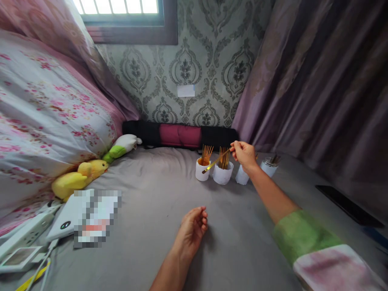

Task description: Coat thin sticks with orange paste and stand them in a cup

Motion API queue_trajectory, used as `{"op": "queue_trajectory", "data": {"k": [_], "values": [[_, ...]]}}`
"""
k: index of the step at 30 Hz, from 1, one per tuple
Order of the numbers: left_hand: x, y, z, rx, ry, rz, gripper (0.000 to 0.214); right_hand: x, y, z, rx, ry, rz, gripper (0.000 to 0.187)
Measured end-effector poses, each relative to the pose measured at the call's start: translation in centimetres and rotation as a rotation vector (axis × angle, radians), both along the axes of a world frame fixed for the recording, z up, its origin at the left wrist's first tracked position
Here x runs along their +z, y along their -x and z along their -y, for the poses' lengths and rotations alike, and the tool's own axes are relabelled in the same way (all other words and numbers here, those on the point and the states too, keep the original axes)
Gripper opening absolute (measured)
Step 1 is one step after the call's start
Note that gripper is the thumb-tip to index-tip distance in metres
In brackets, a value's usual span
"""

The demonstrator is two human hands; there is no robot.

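Observation:
My right hand (244, 154) is closed around the end of a thin paintbrush (214, 163) with a golden sheen, its dark tip pointing down to the left. The brush slants in front of a white-wrapped cup (222, 174) packed with upright brown sticks or brush handles. Left of that stands another white cup (202, 171), orange inside, holding thin orange sticks. A third white cup (241, 176) is partly hidden behind my right hand and forearm. My left hand (194, 226) is low over the grey sheet, fingers loosely curled, with nothing visible in them.
A jar (269, 166) with dark sticks stands right of the cups. A black flat device (348, 205) lies farther right. Plush toys (80, 178), a white power bank (68, 218) and a power strip (30, 230) line the left. Behind the cups is a black-and-maroon long bag (180, 135).

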State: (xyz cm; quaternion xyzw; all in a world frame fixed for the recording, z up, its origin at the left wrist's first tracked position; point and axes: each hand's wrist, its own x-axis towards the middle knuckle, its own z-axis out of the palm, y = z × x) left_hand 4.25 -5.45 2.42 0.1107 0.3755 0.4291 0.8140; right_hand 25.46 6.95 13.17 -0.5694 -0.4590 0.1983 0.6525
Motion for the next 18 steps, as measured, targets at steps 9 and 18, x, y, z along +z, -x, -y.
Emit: {"op": "queue_trajectory", "data": {"k": [9,18], "values": [[1.6,-6.0,2.5,-0.157,0.249,0.34,0.004,3.2,-0.9,-3.0,-0.126,-0.074,0.307,0.028],[0.4,-8.2,1.1,-0.16,0.286,0.458,0.005,4.0,0.8,-4.5,-0.119,-0.02,0.609,0.03]]}}
